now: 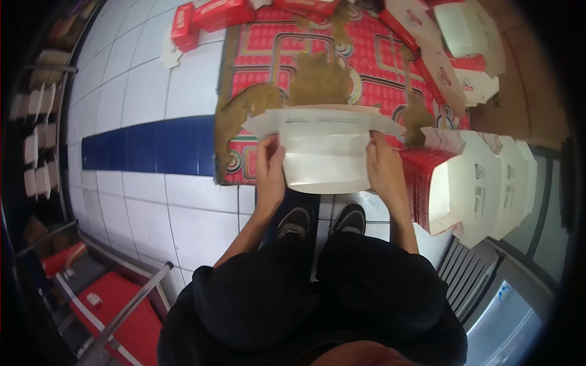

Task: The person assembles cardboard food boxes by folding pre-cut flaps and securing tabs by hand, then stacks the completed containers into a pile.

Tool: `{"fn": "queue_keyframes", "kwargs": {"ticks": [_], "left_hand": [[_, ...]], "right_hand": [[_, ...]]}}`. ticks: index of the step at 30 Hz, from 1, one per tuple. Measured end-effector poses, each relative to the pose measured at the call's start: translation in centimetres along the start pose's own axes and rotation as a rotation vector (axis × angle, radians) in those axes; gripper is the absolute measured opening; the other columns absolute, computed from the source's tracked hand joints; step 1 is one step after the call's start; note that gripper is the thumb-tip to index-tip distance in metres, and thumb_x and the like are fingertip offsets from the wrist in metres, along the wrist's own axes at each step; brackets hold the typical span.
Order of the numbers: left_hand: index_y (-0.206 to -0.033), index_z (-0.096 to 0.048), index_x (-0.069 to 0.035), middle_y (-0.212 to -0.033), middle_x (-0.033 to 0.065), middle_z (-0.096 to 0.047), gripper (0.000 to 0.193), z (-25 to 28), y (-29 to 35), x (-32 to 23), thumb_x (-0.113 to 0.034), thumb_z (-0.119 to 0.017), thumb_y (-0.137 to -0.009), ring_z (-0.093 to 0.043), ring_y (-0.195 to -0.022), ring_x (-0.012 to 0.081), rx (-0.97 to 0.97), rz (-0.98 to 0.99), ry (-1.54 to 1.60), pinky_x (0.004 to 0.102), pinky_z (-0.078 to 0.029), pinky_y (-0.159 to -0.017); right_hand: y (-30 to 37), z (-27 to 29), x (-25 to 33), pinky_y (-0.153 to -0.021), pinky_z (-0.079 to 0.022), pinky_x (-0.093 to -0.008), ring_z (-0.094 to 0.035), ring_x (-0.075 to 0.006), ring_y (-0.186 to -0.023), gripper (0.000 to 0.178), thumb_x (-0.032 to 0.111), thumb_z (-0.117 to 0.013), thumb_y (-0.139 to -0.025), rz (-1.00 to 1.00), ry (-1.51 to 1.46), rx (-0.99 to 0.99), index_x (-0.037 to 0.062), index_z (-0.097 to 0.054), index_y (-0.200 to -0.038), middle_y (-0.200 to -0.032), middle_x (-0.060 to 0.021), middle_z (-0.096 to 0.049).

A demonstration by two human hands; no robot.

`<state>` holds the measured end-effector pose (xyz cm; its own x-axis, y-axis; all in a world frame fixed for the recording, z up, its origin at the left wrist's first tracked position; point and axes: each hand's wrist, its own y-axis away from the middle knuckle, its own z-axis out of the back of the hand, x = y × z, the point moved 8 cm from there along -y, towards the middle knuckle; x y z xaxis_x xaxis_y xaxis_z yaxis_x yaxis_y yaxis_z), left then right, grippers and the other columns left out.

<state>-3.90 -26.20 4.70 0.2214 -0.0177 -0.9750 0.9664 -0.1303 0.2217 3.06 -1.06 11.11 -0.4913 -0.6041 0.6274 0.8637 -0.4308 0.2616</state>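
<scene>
Between my hands is a partly folded paperboard food carton [326, 155], its plain white inside facing up and its flaps spread out along the far side. My left hand [270, 174] grips its left edge, thumb on the near face. On the opposite edge my right hand [387, 172] is closed, with the fingers partly hidden behind the board. The carton is held over the near edge of a low surface with a worn red patterned cover [317, 46]. Close to my right hand stands a nested stack of red-and-white cartons [442, 189].
Folded red boxes [223, 15] lie at the far edge of the surface, and more open cartons [439, 79] lie at the far right. At left are a rack [43, 134] of pale cartons and a metal-framed red chair or cart [122, 317]. White tiles [146, 91] cover the floor.
</scene>
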Motion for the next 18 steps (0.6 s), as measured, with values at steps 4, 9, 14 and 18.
{"fn": "queue_keyframes", "kwargs": {"ticks": [4,9,14,18], "left_hand": [[-0.133,-0.049,0.000,-0.128,0.0130,-0.056,0.037,-0.2,0.0,-0.5,-0.013,-0.059,-0.100,-0.054,-0.119,0.0200,0.024,0.001,-0.043,0.0334,-0.043,-0.103],[-0.133,-0.045,0.000,-0.130,0.0138,-0.054,0.042,-0.3,-0.7,-0.4,-0.006,-0.062,-0.095,-0.055,-0.120,0.0205,0.067,0.017,-0.089,0.0326,-0.046,-0.100],[-0.131,-0.049,0.000,-0.127,0.0124,-0.054,0.041,-0.7,-1.6,-0.1,-0.006,-0.064,-0.093,-0.056,-0.117,0.0201,0.088,0.043,-0.121,0.0328,-0.047,-0.099],[-0.130,-0.050,0.001,-0.123,0.0101,-0.054,0.042,-0.1,-1.5,0.3,-0.006,-0.065,-0.092,-0.057,-0.114,0.0200,0.039,0.020,-0.185,0.0336,-0.047,-0.098]], "right_hand": [[-0.9,0.9,-0.1,-0.082,-0.050,-0.0531,-0.066,-0.0489,-0.092,0.031,0.018,-0.046,-0.098,0.061,-0.035,-0.099,-0.0018,-0.068,-0.107,-0.098,-0.0324,-0.067],[-8.2,9.4,-3.8,-0.049,-0.036,-0.0213,-0.046,-0.0066,-0.053,0.023,0.025,-0.047,-0.105,-0.011,-0.993,-0.482,0.0094,-0.058,-0.093,-0.066,0.0013,-0.051],[-27.4,15.9,-9.2,-0.050,-0.052,-0.0300,-0.061,-0.0199,-0.060,0.058,0.006,-0.060,-0.094,-0.018,-1.363,-0.662,0.0037,-0.032,-0.145,-0.086,-0.0145,-0.064],[-34.3,17.7,-11.3,-0.053,-0.056,-0.0325,-0.071,-0.0242,-0.071,0.054,0.001,-0.055,-0.094,-0.099,-1.060,-0.800,0.0042,-0.039,-0.146,-0.087,-0.0214,-0.068]]}}
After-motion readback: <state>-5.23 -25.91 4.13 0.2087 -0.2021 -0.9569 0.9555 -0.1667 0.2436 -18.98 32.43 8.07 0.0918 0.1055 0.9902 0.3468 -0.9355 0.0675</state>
